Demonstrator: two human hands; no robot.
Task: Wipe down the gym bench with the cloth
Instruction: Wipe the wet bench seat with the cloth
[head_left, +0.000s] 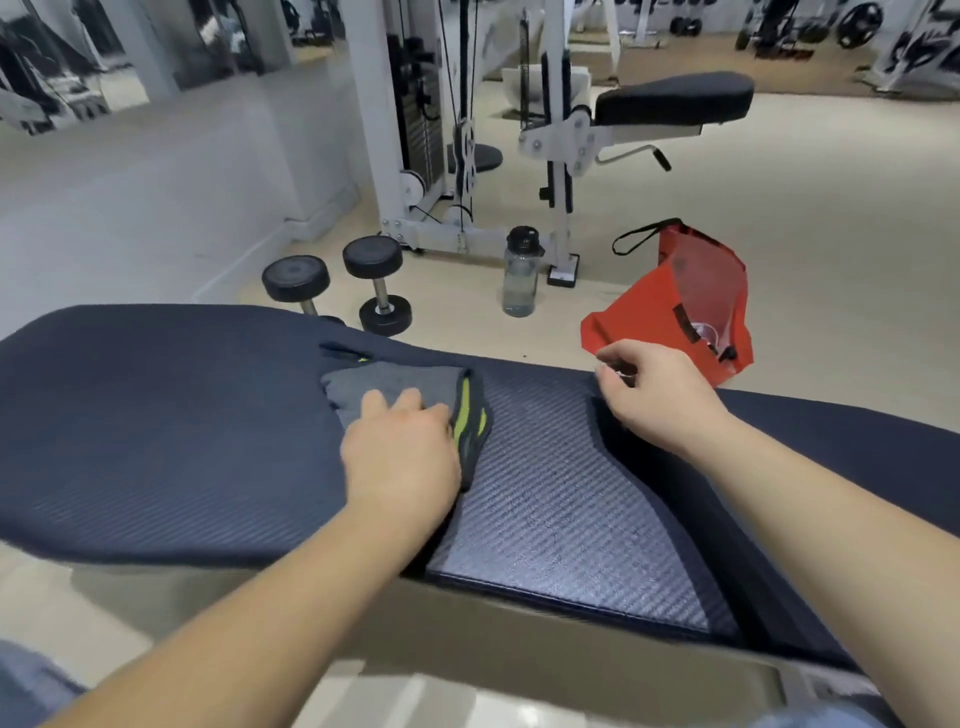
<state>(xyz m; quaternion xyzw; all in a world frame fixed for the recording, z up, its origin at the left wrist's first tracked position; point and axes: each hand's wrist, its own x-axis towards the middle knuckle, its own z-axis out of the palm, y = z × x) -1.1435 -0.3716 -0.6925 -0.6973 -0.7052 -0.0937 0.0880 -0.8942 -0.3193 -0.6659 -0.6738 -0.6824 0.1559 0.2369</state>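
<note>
The dark blue padded gym bench (156, 426) stretches across the view from left to right, with a textured middle panel (550, 488). A grey cloth with a lime-green stripe (400, 384) lies folded on the bench near its far edge. My left hand (400, 457) presses flat on the cloth, fingers spread over it. My right hand (660, 395) rests on the far edge of the bench to the right, fingers curled loosely, holding nothing that I can see.
On the floor beyond the bench stand two black dumbbells (337, 280), a clear water bottle with a black cap (521, 273) and a red bag (680, 301). A white cable machine (441, 130) and another padded seat (675, 98) stand farther back.
</note>
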